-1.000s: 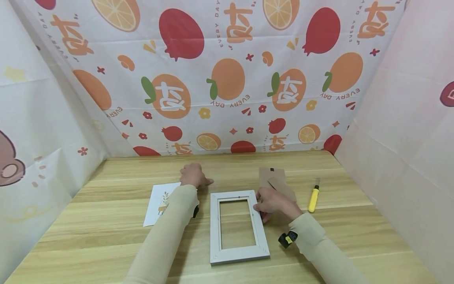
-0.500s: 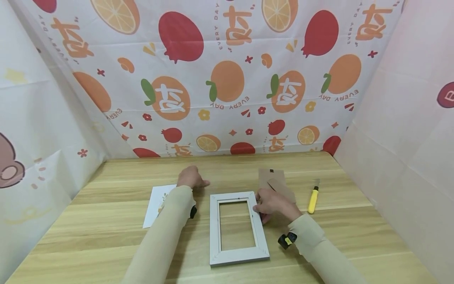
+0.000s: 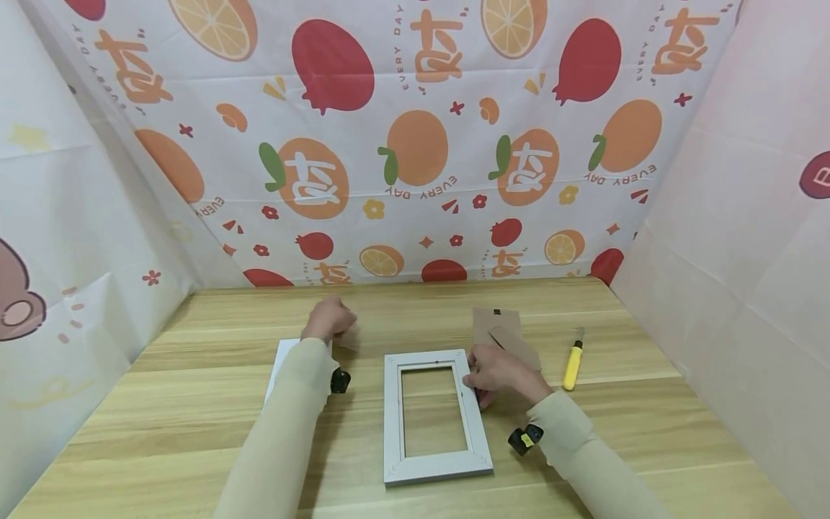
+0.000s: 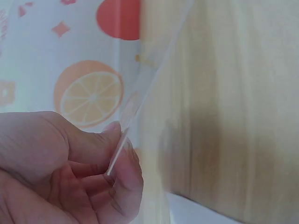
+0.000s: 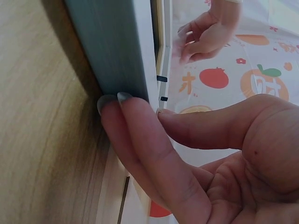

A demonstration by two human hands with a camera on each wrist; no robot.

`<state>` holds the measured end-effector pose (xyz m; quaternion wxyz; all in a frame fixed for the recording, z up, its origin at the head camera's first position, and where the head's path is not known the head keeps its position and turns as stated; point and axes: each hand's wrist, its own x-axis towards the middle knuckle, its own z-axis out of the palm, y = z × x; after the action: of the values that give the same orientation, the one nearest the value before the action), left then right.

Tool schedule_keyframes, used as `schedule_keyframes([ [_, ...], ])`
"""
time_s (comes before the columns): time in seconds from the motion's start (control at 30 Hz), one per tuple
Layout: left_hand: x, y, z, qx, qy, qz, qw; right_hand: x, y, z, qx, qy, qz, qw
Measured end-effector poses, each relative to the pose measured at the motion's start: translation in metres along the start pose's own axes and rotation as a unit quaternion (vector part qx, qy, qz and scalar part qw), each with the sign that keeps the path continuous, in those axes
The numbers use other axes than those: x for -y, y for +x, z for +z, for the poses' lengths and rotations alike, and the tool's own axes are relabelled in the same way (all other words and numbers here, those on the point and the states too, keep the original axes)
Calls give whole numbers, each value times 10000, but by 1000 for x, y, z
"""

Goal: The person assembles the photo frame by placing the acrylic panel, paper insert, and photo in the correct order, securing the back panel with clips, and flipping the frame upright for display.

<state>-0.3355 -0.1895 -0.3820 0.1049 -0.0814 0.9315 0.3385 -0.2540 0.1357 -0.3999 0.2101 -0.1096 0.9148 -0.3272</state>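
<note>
My left hand (image 3: 329, 318) pinches a thin clear plastic sheet (image 4: 156, 70) by its edge between thumb and fingers, above the far left of the table. In the left wrist view the sheet stands edge-on, tilted. A white picture card (image 3: 282, 360) lies below my left wrist, mostly hidden by the sleeve. My right hand (image 3: 501, 371) grips the right side of a white picture frame (image 3: 437, 465), thumb on top and fingers against the outer side. The frame lies flat, its opening showing the table. Small black tabs show along its inner edge in the right wrist view.
Behind my right hand lies a brown cardboard backing (image 3: 494, 323) with a flap. A yellow-handled knife-like tool (image 3: 573, 366) lies right of it. Fruit-printed cloth (image 3: 415, 238) hangs along the back edge of the wooden table (image 3: 622, 447), with plainer cloth on both sides.
My left hand has moved left and lifted, and the clear sheet now shows in its grip. The left sleeve covers more of the card. My right hand and the frame have stayed put.
</note>
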Motion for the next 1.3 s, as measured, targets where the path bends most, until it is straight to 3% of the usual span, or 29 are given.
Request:
schedule_keyframes([
  [0.37,12,-16,-18,-157,-746,25,9971,1,-1,-1,11,-26,16,10000],
  [0.57,20,-23,-19,75,-1305,160,9913,1,1,0,7,-35,27,10000],
  [0.9,24,-41,-8,618,-1575,382,9848,2,-2,-1,-37,-13,-15,10000],
  [1.3,23,-63,16,868,-2064,419,9737,3,-2,0,-25,0,7,10000],
])
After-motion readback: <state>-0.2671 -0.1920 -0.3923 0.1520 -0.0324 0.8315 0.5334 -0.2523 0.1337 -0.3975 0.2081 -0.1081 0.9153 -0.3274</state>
